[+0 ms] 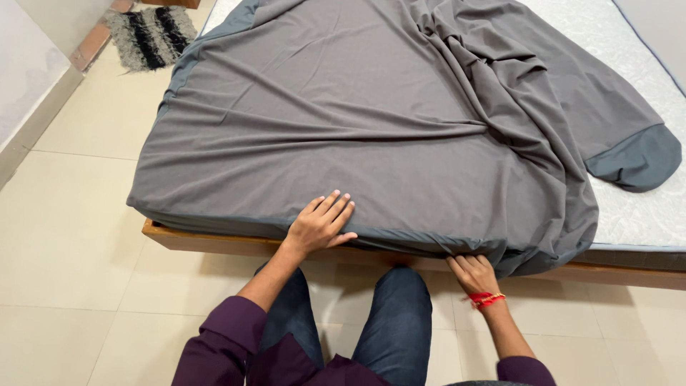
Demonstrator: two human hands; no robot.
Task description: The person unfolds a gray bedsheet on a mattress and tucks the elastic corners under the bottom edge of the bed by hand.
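Note:
A grey fitted sheet (343, 129) lies spread over the near part of a white mattress (636, 207), bunched in folds toward the right. My left hand (321, 223) rests flat, fingers apart, on the sheet at the mattress's near edge. My right hand (473, 271) is at the lower edge of the sheet, fingers tucked under the hem against the mattress side. A red thread band circles my right wrist. The fingertips of the right hand are hidden by the cloth.
The mattress sits on a low wooden bed frame (214, 241) on a cream tiled floor (71, 236). A black and grey shaggy mat (150, 32) lies at the far left by a wall. My knees in dark jeans are just before the frame.

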